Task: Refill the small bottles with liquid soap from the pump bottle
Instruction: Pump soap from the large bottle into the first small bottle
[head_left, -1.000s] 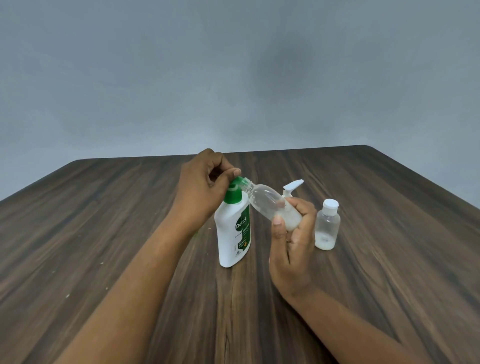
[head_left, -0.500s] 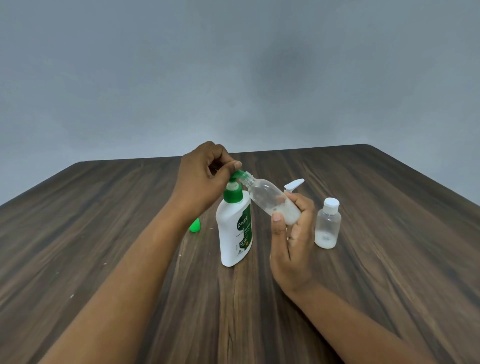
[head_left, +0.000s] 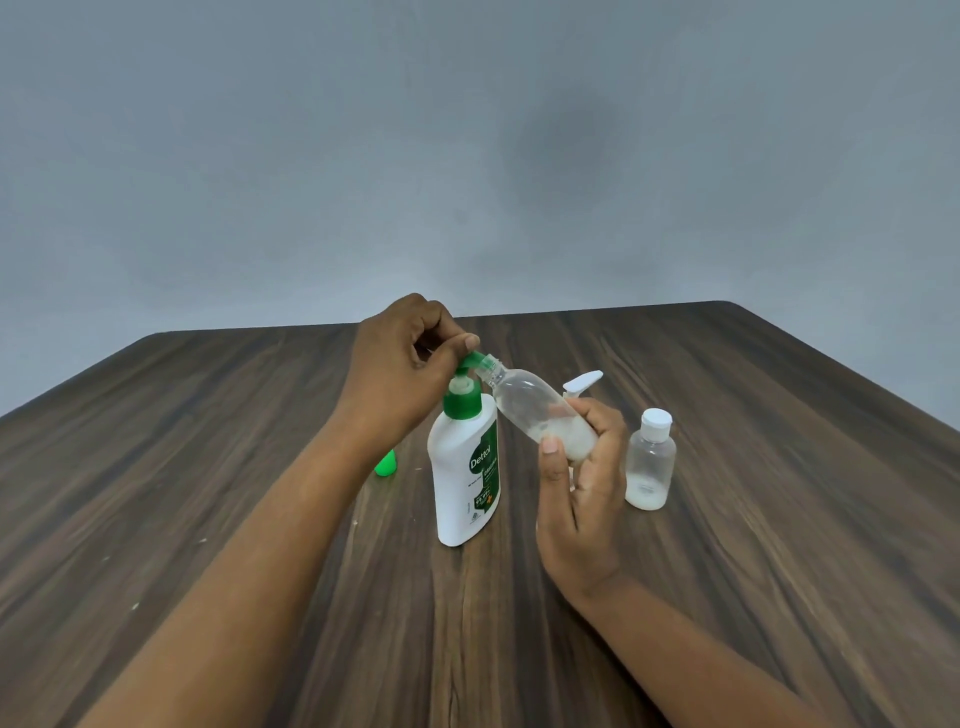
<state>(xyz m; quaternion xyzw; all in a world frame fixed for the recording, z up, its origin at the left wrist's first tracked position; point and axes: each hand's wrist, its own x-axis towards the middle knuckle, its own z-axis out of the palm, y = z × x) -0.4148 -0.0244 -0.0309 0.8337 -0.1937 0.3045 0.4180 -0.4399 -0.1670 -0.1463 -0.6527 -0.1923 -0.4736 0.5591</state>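
A white pump bottle with a green collar and pump head stands upright mid-table. My left hand rests on top of it, fingers curled over the green pump head. My right hand grips a small clear bottle by its base. That bottle is tilted, its open neck against the green nozzle, with a little cloudy liquid pooled at its lower end. A second small clear bottle with a white cap stands to the right.
A small green cap lies on the dark wooden table, partly hidden behind my left forearm. A white pump nozzle shows behind the tilted bottle. A grey wall rises beyond the table's far edge.
The green pump head has risen, showing its pale stem, and my left hand rose with it. The tilted bottle stays against the nozzle. The green cap has come into view.
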